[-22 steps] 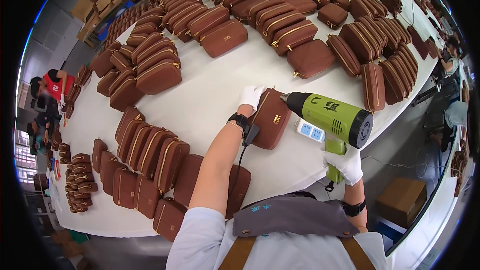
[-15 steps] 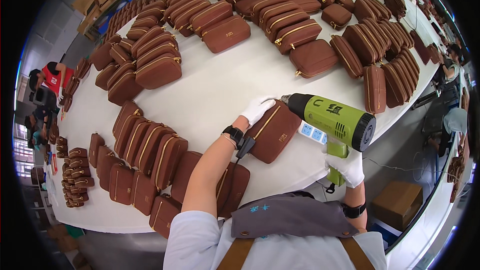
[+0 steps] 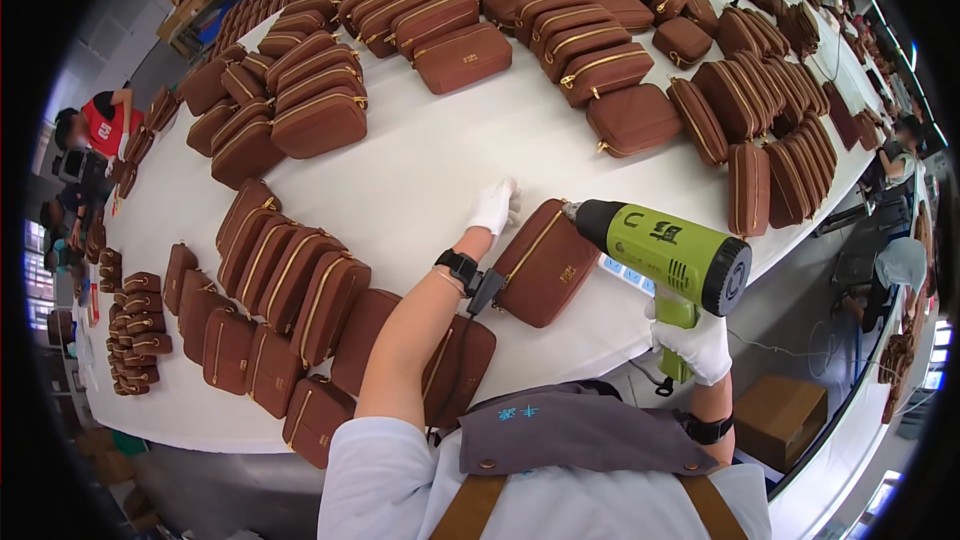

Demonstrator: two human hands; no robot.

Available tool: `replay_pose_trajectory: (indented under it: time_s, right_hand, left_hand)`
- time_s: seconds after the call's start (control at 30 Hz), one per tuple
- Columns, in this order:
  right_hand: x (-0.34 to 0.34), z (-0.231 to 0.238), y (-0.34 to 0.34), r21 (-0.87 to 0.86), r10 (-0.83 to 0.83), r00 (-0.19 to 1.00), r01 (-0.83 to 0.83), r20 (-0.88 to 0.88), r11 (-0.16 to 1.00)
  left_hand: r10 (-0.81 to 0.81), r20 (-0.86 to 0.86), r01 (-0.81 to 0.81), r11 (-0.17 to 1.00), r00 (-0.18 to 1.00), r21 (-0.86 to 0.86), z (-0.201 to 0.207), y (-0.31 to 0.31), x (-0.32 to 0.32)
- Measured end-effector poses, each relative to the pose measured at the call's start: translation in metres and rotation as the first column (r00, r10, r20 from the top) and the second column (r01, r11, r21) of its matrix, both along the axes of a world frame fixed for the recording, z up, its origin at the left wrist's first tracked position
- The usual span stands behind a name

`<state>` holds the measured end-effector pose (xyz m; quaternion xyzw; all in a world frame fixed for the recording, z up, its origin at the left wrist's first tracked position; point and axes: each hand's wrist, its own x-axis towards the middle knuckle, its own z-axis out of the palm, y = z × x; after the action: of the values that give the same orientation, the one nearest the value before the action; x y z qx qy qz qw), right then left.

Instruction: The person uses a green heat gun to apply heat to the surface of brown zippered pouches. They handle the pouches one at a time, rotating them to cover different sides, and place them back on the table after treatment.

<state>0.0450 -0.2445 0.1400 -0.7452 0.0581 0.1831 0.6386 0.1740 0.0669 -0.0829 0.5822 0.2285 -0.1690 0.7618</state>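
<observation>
My right hand (image 3: 698, 347), in a white glove, is wrapped round the handle of a green and black heat gun (image 3: 660, 245). The gun's metal nozzle points left, right at the upper corner of a brown zip bag (image 3: 552, 265); whether they touch I cannot tell. That bag lies tilted on the white table (image 3: 420, 170), its gold zipper running along the left side. Just beyond the bag's upper left, my gloved left hand (image 3: 494, 208) is raised, holding nothing, its fingers loosely bent and apart. A black device is strapped at that wrist.
Rows of brown zip bags (image 3: 290, 280) stand left of me, with more bags (image 3: 590, 70) across the far side. A white power strip (image 3: 628, 276) lies behind the gun. A cardboard box (image 3: 780, 420) sits below on the right. Other people work at the edges.
My left hand has let go of the bag's upper end and moved up and left, off it. The heat gun stays almost in place, its nozzle still at the bag's corner.
</observation>
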Motion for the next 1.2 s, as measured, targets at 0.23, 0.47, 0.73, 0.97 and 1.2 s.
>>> replay_pose_trajectory:
  time_s: [0.23,0.47,0.73,0.97,1.2]
  right_hand:
    - [0.000,-0.003,0.003,-0.024,0.036,0.999,-0.036,0.010,0.999]
    - [-0.011,0.013,-0.001,-0.032,-0.035,0.999,0.036,0.011,0.999]
    - [-0.042,0.017,-0.026,-0.049,0.019,0.999,-0.017,0.040,0.999]
    - [-0.042,0.007,-0.023,-0.053,0.110,0.990,-0.105,0.091,0.993]
    - [-0.041,0.017,-0.012,0.001,0.028,1.000,-0.028,-0.008,1.000]
  left_hand:
    - [-0.437,-0.047,0.399,0.766,0.898,0.505,0.037,-0.024,-0.032]
    - [-0.504,0.095,0.477,0.853,0.859,0.212,0.066,-0.051,-0.045]
    - [-0.255,0.224,0.197,0.948,0.941,0.251,0.062,-0.044,-0.079]
    - [-0.131,0.157,0.079,0.950,0.979,0.301,0.020,-0.031,-0.074]
    - [-0.225,0.081,0.203,0.953,0.971,0.225,0.059,-0.040,-0.079]
